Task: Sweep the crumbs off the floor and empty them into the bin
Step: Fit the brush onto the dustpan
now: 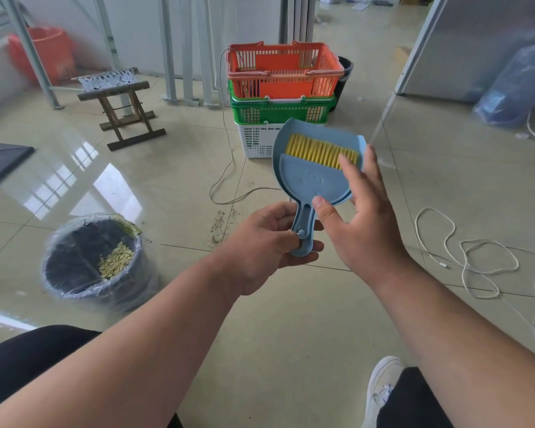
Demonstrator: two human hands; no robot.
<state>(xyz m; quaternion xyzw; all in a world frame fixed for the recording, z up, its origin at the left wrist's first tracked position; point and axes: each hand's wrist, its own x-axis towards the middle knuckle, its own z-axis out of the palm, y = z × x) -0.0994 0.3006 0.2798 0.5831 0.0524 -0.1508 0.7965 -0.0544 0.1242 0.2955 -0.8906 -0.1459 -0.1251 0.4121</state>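
Floor (291,319): pale glossy tiles.
Baskets (283,97): orange on green on white, stacked beyond the hands.
Bin (96,261): dark, clear liner, on the floor at left; pale scraps inside.
Stool (121,109): wooden, folding, at far left.
Cord (464,257): white, looped on the tiles at right.
Left hand (266,242): fingers curled round the dustpan handle, near its lower end.
Right hand (359,217): fingers fairly straight, thumb on the pan's neck, fingertips at the bristles; firm hold not evident.
Dustpan (309,177): blue, held upright in the air, pan above the left grip.
Brush (318,149): yellow bristles, nested in the pan.
Crumbs (220,223): dark scatter on the floor, below the pan, right of the bin.
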